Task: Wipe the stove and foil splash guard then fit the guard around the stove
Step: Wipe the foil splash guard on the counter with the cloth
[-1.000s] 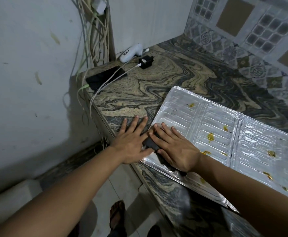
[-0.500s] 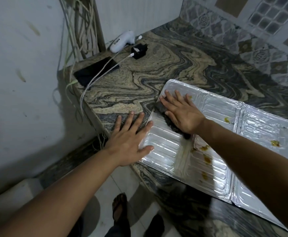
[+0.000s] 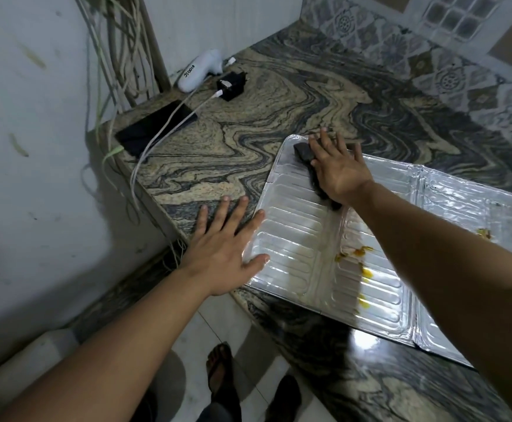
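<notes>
The foil splash guard lies flat on the marbled counter, its ribbed panels unfolded. Yellow stains mark the middle panel. My right hand presses a dark cloth flat against the far left corner of the guard. My left hand lies flat with fingers spread, palm on the counter and thumb and forefinger on the guard's left edge. No stove is in view.
A black phone with a white cable, a black charger plug and a white gun-shaped device lie at the counter's far left corner. Wires hang along the wall. The counter's edge runs under my left wrist; my sandalled feet stand below.
My right hand has slid the cloth away from me, from the guard's near left edge up to its far left corner. My left hand has stayed pressed at the left edge.
</notes>
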A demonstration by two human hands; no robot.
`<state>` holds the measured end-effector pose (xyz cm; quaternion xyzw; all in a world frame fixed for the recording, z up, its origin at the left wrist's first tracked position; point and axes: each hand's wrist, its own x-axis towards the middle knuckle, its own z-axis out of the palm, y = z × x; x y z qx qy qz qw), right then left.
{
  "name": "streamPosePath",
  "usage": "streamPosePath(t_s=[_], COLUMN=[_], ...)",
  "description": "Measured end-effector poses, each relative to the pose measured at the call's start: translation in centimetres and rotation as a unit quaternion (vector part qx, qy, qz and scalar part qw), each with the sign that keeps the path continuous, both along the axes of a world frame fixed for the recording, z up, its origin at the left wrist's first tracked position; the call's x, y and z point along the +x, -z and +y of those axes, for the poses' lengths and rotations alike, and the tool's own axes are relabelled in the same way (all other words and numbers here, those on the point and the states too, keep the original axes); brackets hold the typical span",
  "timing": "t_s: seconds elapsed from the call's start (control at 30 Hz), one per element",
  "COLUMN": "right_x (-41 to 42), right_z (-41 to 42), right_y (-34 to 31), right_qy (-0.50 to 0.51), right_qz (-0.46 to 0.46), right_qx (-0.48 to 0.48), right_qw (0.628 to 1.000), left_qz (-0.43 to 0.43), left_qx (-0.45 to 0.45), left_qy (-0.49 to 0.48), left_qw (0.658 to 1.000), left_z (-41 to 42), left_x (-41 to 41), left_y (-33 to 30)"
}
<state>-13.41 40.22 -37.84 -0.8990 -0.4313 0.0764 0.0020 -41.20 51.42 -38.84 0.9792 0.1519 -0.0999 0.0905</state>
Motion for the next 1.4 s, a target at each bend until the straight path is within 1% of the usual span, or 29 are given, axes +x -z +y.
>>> streamPosePath(t_s=[0.13, 0.2, 0.27, 0.33, 0.4, 0.53, 0.7, 1.0, 1.17, 1.27, 1.4], right_x=[-0.2, -0.1, -0.1, 0.0, 0.1, 0.3, 0.4, 0.7, -1.5, -3.1, -5.7], right_z=[-0.2, -0.2, -0.2, -0.2, -0.2, -0.2, -0.2, -2.3, -4.6, -5.9, -7.8], right_y=[0.1, 0.1, 0.2, 0.4, 0.4, 0.2, 0.4, 0.6, 0.7, 0.7, 0.8], right_qy=[0.008, 0.004, 0.004, 0.002, -0.004, -0.007, -0.007, -0.006, -0.015, -0.022, -0.040], right_qz=[0.026, 0.025, 0.021, 0.014, 0.018, 0.031, 0.033, 0.023, 0.020, 0.034, 0.037], right_qx=[0.030, 0.039, 0.039, 0.041, 0.047, 0.046, 0.037, 0.033, 0.048, 0.044, 0.045], right_qw=[0.999, 0.999, 0.999, 0.999, 0.999, 0.998, 0.999, 0.999, 0.999, 0.998, 0.998], left_qz=[0.041, 0.057, 0.029, -0.028, -0.066, -0.070, -0.046, -0.049, -0.049, -0.046, -0.055], left_qx=[-0.038, -0.034, -0.019, -0.010, -0.018, 0.002, 0.012, 0.027, 0.039, 0.046, 0.040], left_qy=[-0.015, -0.019, -0.033, -0.045, -0.034, 0.031, 0.043, 0.034, 0.033, 0.032, 0.026], left_qw=[0.998, 0.998, 0.999, 0.999, 0.997, 0.997, 0.998, 0.998, 0.998, 0.997, 0.997], left_z=[0.1, 0.4, 0.4, 0.1, -0.3, -1.2, -1.7, -1.7, -1.8, -1.8, -1.9], left_x=[0.9, 2.1, 3.7, 5.7, 8.2, 11.7, 11.9, 12.1, 12.3, 12.3, 12.3], left_y=[-1.7, -3.0, -3.6, -3.4, -2.8, -1.3, 0.8, 0.9, 1.0, 1.1, 0.9])
